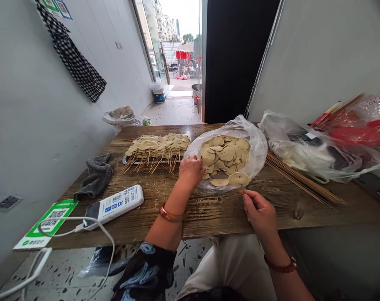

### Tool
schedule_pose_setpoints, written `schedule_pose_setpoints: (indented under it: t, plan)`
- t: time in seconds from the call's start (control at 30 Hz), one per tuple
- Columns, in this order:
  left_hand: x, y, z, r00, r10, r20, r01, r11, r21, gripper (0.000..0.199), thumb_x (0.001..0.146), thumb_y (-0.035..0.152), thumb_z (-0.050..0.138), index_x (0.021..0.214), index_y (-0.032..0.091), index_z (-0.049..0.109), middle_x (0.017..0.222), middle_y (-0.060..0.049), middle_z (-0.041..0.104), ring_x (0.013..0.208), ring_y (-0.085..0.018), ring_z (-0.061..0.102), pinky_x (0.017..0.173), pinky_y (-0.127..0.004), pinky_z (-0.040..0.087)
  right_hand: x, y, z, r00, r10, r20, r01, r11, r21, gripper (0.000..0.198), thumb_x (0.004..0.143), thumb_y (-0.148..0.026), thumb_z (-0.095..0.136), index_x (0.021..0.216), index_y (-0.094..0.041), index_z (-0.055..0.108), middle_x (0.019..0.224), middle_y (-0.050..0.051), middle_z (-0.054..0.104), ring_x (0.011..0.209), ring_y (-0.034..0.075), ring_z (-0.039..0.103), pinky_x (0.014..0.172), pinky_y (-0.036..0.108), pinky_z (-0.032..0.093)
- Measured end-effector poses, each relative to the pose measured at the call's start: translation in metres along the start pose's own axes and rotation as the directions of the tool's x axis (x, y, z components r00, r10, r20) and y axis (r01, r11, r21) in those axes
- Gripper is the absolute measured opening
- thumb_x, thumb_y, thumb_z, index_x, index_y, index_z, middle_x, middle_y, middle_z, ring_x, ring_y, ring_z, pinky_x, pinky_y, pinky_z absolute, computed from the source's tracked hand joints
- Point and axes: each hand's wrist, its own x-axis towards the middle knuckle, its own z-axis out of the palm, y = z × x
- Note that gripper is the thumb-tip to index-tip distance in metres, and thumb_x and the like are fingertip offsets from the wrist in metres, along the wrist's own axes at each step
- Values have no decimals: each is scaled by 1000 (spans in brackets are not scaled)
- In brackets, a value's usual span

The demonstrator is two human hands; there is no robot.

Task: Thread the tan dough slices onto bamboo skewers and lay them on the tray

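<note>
A clear plastic bag (258, 146) lies spread on the table, holding a heap of thin round beige slices (225, 152). My left hand (192, 170) is at the bag's left rim with its fingers curled; what lies under the fingertips is hidden. My right hand (260, 213), in front of the bag, pinches a thin skewer, mostly hidden, with a round slice (239, 179) on its tip. Left of the bag, a metal tray (124, 160) carries stacked skewered slices (160, 144), their sticks pointing toward me.
Bare bamboo skewers (305, 179) lie right of the bag, beside another plastic bag (321, 154) and red packaging (362, 133). At left are a grey cloth (97, 175), a white payment device (121, 205) with a cable (110, 234), and a green QR card (48, 223). The table's front edge (227, 232) is near my lap.
</note>
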Motion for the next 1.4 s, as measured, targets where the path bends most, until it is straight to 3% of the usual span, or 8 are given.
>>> schedule_pose_setpoints:
  t: [0.2,0.37,0.53,0.67,0.83,0.97,1.1,1.4]
  plan:
    - [1,-1,4,996,74,43,-72,997,-39,14,78,23,55,81,18,67,94,-12,63,92,-26,57,78,-35,41,0,0,-2,992,90,86,-96,993,64,39,89,-46,53,107,-16,70,57,-2,54,45,10,45,41,21,37]
    - [3,-1,4,999,46,-29,-53,925,-375,6,75,20,56,71,18,59,77,-4,62,75,-17,55,68,-28,39,1,0,-1,993,88,73,-93,994,62,38,88,-46,54,105,-15,70,58,-2,57,45,10,45,42,21,37]
    - [5,-1,3,996,-79,32,67,501,-863,15,77,32,56,74,17,53,65,0,62,60,-12,55,57,-23,39,1,1,-1,993,87,77,-92,994,56,39,88,-46,54,105,-15,70,57,-2,55,44,10,44,40,21,36]
    - [6,0,7,987,-130,94,126,263,-957,21,76,38,56,77,18,51,71,-4,68,64,-15,63,60,-24,44,0,2,0,997,38,66,-42,997,64,40,87,-47,53,105,-15,71,55,-2,55,44,10,45,40,20,36]
    - [5,-1,6,993,-112,-26,46,596,-801,21,78,38,56,74,17,58,65,-1,63,61,-12,55,60,-23,40,1,0,0,999,29,38,-30,999,45,40,86,-48,54,99,-16,73,53,-1,58,45,11,49,41,21,39]
    - [0,-3,-2,986,159,51,-102,817,-568,15,73,33,63,78,18,64,74,0,61,68,-13,52,63,-24,39,1,-2,0,999,26,36,-27,999,33,39,85,-48,54,97,-17,73,53,0,59,46,12,52,42,22,40]
    - [-5,-3,-5,912,365,189,-264,872,-413,22,65,25,70,86,21,68,88,-2,61,86,-18,56,75,-26,42,1,-4,0,999,30,28,-31,999,20,38,85,-48,54,98,-17,73,54,0,59,48,13,53,42,22,41]
    - [3,-7,2,985,163,61,-106,841,-530,7,74,18,55,70,17,61,69,0,59,66,-13,51,63,-25,40,0,-4,-1,999,23,33,-24,999,43,39,86,-49,53,97,-18,73,54,0,59,46,13,52,41,22,40]
